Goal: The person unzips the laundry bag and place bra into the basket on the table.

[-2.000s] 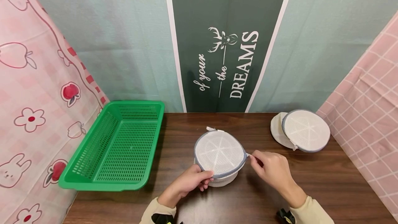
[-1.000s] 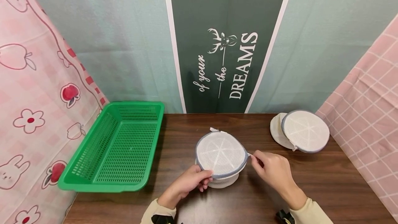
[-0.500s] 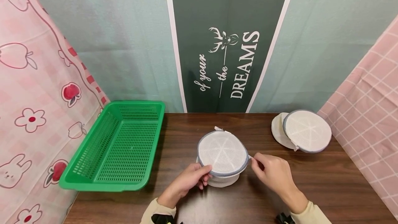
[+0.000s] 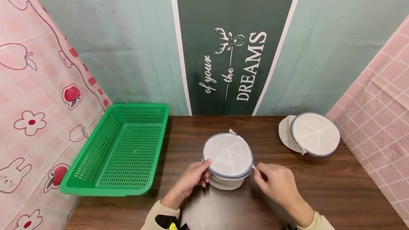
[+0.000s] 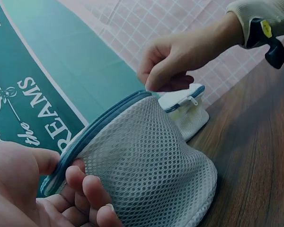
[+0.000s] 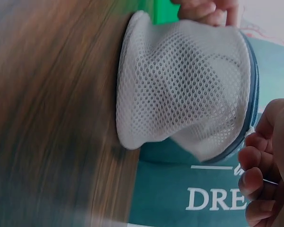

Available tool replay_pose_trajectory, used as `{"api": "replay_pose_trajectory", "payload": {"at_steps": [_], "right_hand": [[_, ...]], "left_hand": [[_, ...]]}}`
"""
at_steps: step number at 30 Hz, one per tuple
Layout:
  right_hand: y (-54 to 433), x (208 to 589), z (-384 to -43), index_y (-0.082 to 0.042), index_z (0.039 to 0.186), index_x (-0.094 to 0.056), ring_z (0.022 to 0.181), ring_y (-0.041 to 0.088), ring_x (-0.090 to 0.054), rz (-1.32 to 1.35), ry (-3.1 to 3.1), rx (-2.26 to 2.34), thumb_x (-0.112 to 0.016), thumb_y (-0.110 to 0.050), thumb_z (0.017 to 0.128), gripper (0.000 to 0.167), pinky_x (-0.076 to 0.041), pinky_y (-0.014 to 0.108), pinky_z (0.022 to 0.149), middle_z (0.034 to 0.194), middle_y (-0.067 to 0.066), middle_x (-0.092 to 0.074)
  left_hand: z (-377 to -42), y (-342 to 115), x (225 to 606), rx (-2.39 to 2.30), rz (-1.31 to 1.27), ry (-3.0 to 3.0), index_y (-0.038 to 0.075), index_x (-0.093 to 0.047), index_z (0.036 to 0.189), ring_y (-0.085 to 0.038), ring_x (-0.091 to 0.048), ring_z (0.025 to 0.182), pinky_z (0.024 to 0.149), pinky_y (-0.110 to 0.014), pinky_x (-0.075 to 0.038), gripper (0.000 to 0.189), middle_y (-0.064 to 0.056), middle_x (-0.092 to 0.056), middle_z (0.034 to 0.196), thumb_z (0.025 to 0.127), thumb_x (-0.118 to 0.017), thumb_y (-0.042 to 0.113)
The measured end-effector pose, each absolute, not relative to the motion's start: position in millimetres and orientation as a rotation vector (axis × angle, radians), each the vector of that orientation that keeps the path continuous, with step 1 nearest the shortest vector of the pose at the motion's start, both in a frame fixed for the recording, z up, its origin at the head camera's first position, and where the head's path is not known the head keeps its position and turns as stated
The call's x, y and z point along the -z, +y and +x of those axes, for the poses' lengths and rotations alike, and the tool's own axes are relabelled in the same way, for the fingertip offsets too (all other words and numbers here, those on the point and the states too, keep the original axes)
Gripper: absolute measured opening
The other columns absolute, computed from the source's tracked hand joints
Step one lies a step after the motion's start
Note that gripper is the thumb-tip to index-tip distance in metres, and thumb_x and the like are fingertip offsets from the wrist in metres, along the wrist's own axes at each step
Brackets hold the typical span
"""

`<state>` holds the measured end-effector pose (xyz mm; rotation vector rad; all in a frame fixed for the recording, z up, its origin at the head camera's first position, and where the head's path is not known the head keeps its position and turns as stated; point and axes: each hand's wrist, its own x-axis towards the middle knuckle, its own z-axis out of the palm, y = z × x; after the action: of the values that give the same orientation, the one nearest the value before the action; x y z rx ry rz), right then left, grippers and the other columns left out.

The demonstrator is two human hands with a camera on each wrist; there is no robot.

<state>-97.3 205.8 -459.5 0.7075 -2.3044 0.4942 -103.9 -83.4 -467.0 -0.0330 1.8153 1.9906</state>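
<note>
A round white mesh laundry bag (image 4: 228, 153) with a blue-grey zipped rim stands on the table in the head view, between both hands. My left hand (image 4: 191, 179) pinches its rim at the near left, thumb on top and fingers curled below, as the left wrist view also shows. At the right side of the rim, my right hand (image 4: 277, 183) pinches the small white zip pull (image 6: 250, 131) between thumb and finger. A white fabric tab (image 4: 232, 131) sticks up from the far edge. How much of the zip is closed is hard to tell.
A green plastic basket (image 4: 156, 173) with slotted sides stands on the left of the dark wooden table (image 4: 255, 208). At the back right lies another white mesh bag (image 4: 315, 134) with a blue-grey rim. Printed cloths (image 4: 377, 116) hang around the table.
The bag has turned a little, its far tab shifting to the right. My right hand has drawn the pull slightly nearer along the rim. My left hand has moved a little left and away.
</note>
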Motion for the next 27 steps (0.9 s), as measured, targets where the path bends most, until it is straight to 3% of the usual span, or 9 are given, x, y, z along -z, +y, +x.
{"api": "replay_pose_trajectory", "payload": {"at_steps": [10,18,27], "right_hand": [[195,456,-87,-0.026,0.062,-0.040,0.053,-0.001,-0.027,0.879,-2.256,-0.550,-0.054,-0.021,0.084,0.027,-0.023,0.018,0.047,0.059,-0.018,-0.030],[189,459,-86,-0.024,0.065,-0.044,0.054,-0.002,-0.028,1.054,-2.172,-0.569,-0.046,-0.027,0.098,0.033,-0.025,0.017,0.049,0.059,-0.017,-0.033],[188,459,-85,-0.023,0.064,-0.044,0.053,-0.002,-0.028,1.025,-2.174,-0.564,-0.048,-0.024,0.094,0.030,-0.026,0.018,0.049,0.059,-0.017,-0.033]], "left_hand": [[-110,-86,470,-2.063,-0.113,1.790,0.015,-0.052,0.078,-0.007,-0.048,0.058,0.052,-0.020,-0.043,0.041,0.003,-0.050,0.066,0.107,-0.047,0.044],[-113,-87,469,-2.115,-0.129,1.756,0.013,-0.053,0.082,-0.007,-0.048,0.060,0.053,-0.020,-0.043,0.039,0.002,-0.050,0.069,0.108,-0.047,0.042],[-106,-92,468,-2.045,-0.010,1.660,0.011,-0.054,0.092,-0.011,-0.052,0.066,0.050,-0.021,-0.049,0.030,-0.001,-0.053,0.076,0.106,-0.051,0.036]]}}
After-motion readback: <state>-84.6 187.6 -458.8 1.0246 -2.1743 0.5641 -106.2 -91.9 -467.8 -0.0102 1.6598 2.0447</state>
